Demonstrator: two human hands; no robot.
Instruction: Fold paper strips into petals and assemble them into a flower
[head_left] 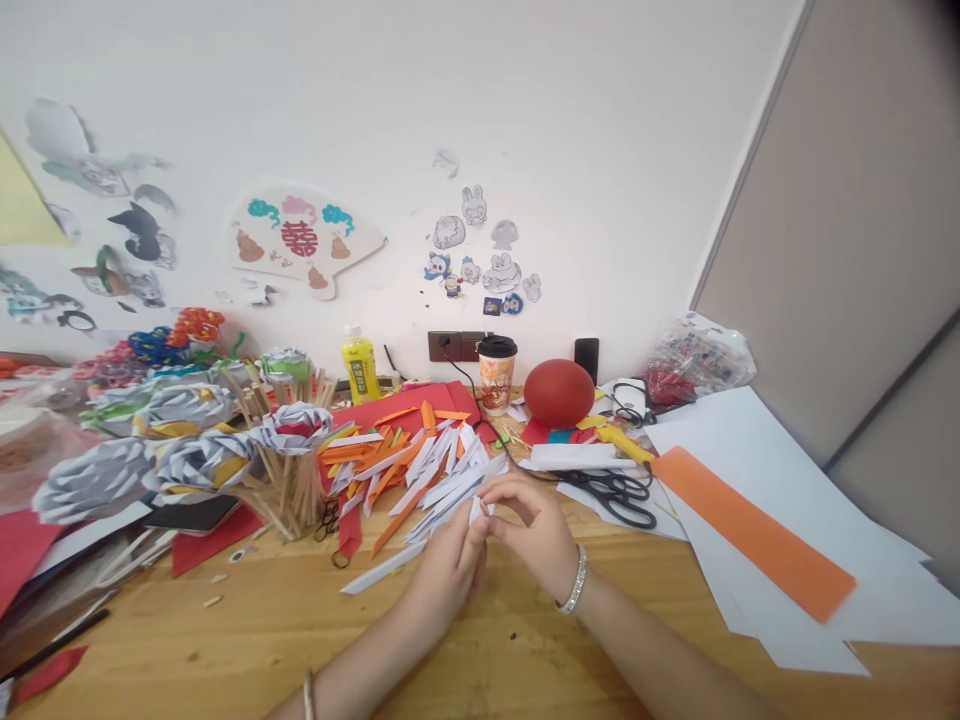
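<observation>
A small piece of folded white paper is pinched between my two hands above the wooden table; the fingers hide most of it. My left hand grips it from the left, thumb and fingers pressed together. From the right, my right hand holds its other side with thumb and fingertips. Just beyond the hands lies a heap of folded white paper strips, mixed with orange paper strips. One loose white strip lies left of my left hand.
Black-handled scissors lie right of my hands. White sheets bear an orange strip at the right. Behind stand a lidded cup, a red ball-like object and a yellow bottle. Paper flowers and wooden sticks crowd the left.
</observation>
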